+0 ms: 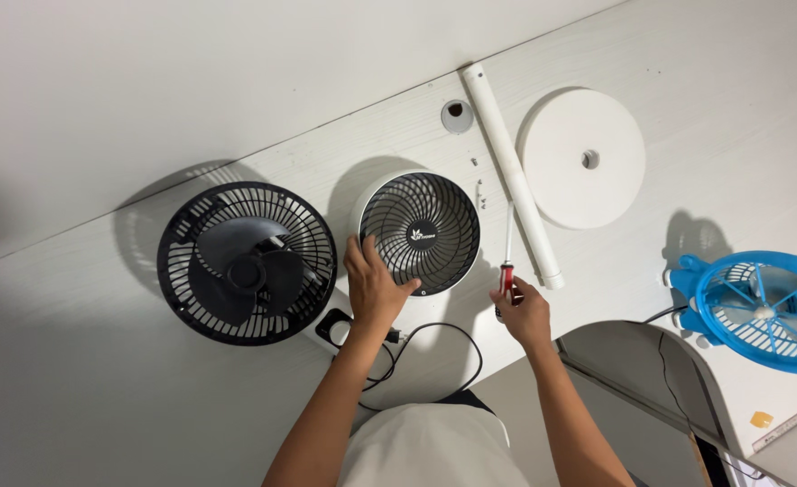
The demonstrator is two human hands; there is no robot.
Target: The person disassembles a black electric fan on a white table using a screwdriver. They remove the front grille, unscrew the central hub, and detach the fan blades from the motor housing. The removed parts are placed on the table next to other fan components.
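My left hand rests on the lower left rim of a white fan with a black grille that lies face up on the white table. My right hand grips the red handle of a screwdriver, whose shaft points away from me, just right of the fan. A few small screws lie beside the fan's upper right edge.
A black fan lies to the left, touching a black and white base. A white pole and a round white base disc lie at the back right. A blue fan sits at far right. A black cable loops near me.
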